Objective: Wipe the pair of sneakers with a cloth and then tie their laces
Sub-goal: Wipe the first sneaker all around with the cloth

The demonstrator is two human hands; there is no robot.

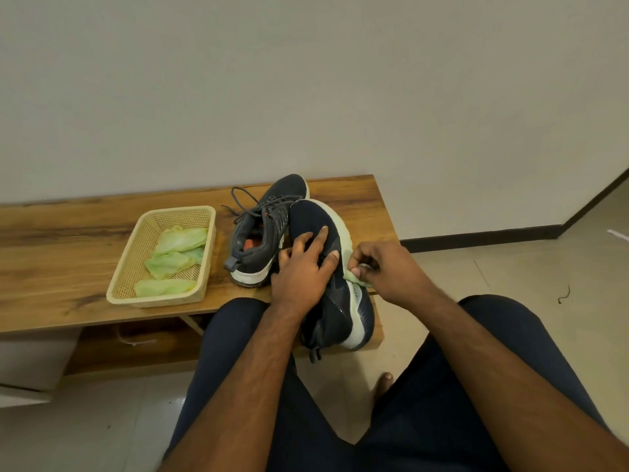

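Wooden table (pixel 85 240) against the wall. Cream basket (pixel 129 267) mid-table, green cloths (pixel 177 253) inside. Far sneaker (pixel 265 233) upright near the table's right end, laces loose. Near sneaker (pixel 340 301) tilted on its side at the front right edge. Left hand (pixel 303 270) grips its upper. Right hand (pixel 384 270) pinches green cloth (pixel 355 276) against the white sole.

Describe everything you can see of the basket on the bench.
The basket is a shallow rectangular tray, cream in colour, with woven-looking perforated walls and floor and a smooth rolled rim. It sits flat on the wooden bench, left of the sneakers and apart from them. Several crumpled pale green cloths lie inside. No hand touches it.
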